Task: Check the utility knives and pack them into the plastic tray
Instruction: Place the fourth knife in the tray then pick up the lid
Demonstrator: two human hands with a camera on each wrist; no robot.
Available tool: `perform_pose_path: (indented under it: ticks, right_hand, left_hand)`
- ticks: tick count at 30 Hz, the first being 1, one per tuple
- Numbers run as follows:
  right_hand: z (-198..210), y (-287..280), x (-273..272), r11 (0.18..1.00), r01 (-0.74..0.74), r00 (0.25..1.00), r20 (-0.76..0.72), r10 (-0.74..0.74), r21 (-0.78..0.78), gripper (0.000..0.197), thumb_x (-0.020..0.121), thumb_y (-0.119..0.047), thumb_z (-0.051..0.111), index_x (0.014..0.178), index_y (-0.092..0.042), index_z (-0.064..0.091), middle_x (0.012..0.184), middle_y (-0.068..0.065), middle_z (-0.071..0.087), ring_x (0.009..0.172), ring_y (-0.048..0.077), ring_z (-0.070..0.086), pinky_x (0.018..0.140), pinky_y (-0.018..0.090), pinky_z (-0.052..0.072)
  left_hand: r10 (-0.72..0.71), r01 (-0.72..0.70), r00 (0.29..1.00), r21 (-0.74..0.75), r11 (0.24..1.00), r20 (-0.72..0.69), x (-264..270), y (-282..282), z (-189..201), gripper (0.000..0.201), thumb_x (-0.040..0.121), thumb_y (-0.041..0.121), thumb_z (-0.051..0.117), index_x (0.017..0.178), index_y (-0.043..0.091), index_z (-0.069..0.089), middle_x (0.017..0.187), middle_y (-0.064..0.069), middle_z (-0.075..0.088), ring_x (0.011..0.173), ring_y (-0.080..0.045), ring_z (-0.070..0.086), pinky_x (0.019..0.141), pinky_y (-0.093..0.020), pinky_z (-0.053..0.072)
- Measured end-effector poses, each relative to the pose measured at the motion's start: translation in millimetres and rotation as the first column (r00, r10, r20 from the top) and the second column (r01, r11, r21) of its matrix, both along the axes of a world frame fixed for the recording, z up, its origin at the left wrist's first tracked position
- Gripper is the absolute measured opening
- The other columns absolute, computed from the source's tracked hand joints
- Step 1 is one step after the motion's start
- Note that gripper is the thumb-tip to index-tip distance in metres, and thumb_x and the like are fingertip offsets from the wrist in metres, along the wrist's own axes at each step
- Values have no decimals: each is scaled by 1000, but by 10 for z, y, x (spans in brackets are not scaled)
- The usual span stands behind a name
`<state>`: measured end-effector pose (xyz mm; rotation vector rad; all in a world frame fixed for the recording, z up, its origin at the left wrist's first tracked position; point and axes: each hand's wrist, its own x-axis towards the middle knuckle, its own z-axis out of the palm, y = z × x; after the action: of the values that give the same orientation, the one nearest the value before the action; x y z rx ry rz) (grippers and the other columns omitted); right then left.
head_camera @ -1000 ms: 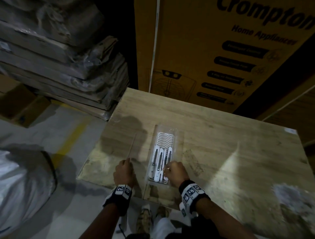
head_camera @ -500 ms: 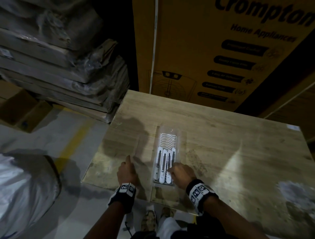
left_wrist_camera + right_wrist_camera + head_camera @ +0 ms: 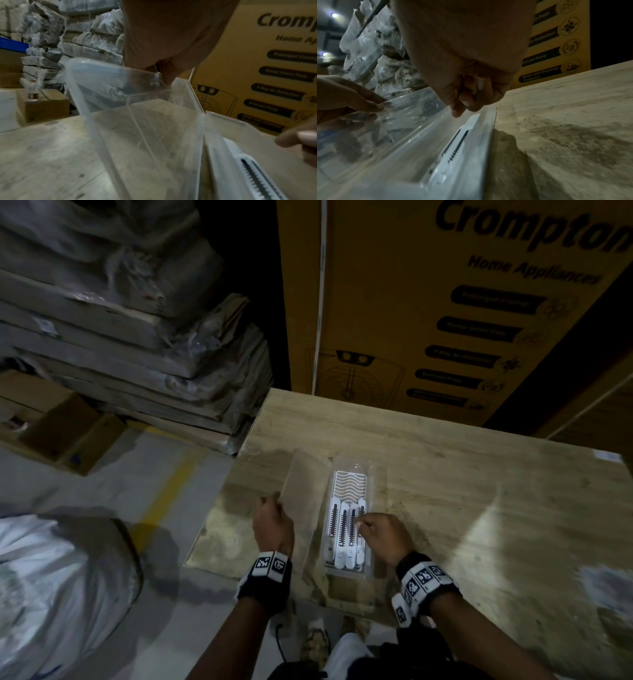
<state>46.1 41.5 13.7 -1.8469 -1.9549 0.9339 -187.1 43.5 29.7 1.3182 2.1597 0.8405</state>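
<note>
Item, closing step: white utility knives (image 3: 346, 534) lie side by side in the clear plastic tray (image 3: 375, 474) on the surface (image 3: 479, 491), left hand (image 3: 272, 525) pinching the raised lid (image 3: 301, 477), right hand (image 3: 385, 537) apparently empty, loosely curled; next, lid down squarely.

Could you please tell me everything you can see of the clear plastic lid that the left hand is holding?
The lid is clear, thin plastic, long and rectangular with rounded corners and a raised rim. It is joined along one long edge to the tray and stands tilted, half open, left of it. The left hand pinches its free edge. The knives lie uncovered in the tray; the table shows through the lid.
</note>
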Motion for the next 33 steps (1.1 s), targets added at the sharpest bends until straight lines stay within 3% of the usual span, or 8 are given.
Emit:
perform_pose_path:
  ticks: [7, 9, 15, 21, 23, 25, 28, 33]
  right_hand:
    - [345, 218, -66, 978, 205, 941, -284, -186, 40, 22, 98, -27, 63, 110, -18, 79, 104, -3, 78, 97, 13, 70, 88, 29, 55]
    - [433, 284, -45, 960, 277, 896, -371, -244, 36, 19, 97, -20, 66, 110, -14, 79, 105, -3, 77, 98, 13, 69, 84, 20, 52]
    - [646, 380, 57, 916, 387, 741, -556, -375, -103, 17, 93, -13, 72, 106, -4, 78, 83, 1, 71, 53, -10, 59, 53, 5, 42]
    - [797, 399, 143, 839, 432, 590, -601, -540, -330, 15, 97, -18, 66, 106, -7, 73, 74, 4, 70, 40, 4, 47, 35, 16, 32]
    - [897, 395, 160, 830, 359, 473, -684, -556, -426, 34, 105, -37, 51, 113, -9, 68, 88, 11, 78, 47, 12, 52, 38, 20, 34]
    - [996, 419, 197, 812, 241, 249, -774, -582, -532, 59, 105, -57, 30, 117, -9, 62, 108, 19, 77, 54, 18, 61, 39, 20, 40]
    - [1069, 500, 303, 821, 95, 41, -821, -569, -564, 70, 99, -68, 22, 111, -9, 60, 121, 25, 71, 58, 22, 71, 39, 19, 45]
    - [1143, 534, 381, 859, 98, 134, -848, -512, -503, 44, 101, -48, 48, 101, -8, 67, 93, 12, 76, 68, 20, 72, 55, 26, 58]
  left_hand:
    - [-45, 8, 988, 235, 972, 151, 180, 213, 314, 24, 93, -3, 59, 114, -1, 70, 106, -21, 65, 92, -35, 64, 82, -33, 47]
    - [-75, 21, 978, 266, 964, 194, 218, 281, 369, 20, 94, 2, 60, 110, 2, 72, 101, -18, 67, 88, -31, 65, 80, -37, 52]
    - [-148, 87, 959, 248, 965, 240, 353, 432, 387, 18, 92, 13, 61, 104, 14, 76, 90, -9, 72, 80, -23, 70, 74, -40, 59]
    - [-291, 189, 910, 330, 925, 296, 456, 363, 579, 17, 94, 8, 65, 99, 17, 78, 85, 6, 76, 75, -1, 68, 65, -19, 53]
    - [-315, 178, 882, 369, 912, 351, 440, 381, 622, 16, 95, 10, 66, 101, 18, 77, 90, 5, 76, 82, -3, 70, 67, -25, 59]
    - [-313, 127, 865, 432, 893, 393, 417, 425, 694, 17, 93, 8, 68, 105, 17, 76, 100, -2, 75, 91, -13, 72, 73, -28, 61]
    - [-342, 126, 882, 538, 833, 323, 409, 484, 884, 22, 88, -2, 70, 101, 15, 76, 101, 2, 72, 94, 0, 67, 77, -13, 53]
    - [-361, 200, 916, 582, 788, 174, 448, 540, 945, 27, 90, -1, 66, 108, 17, 76, 101, -1, 61, 91, -8, 56, 74, -8, 46]
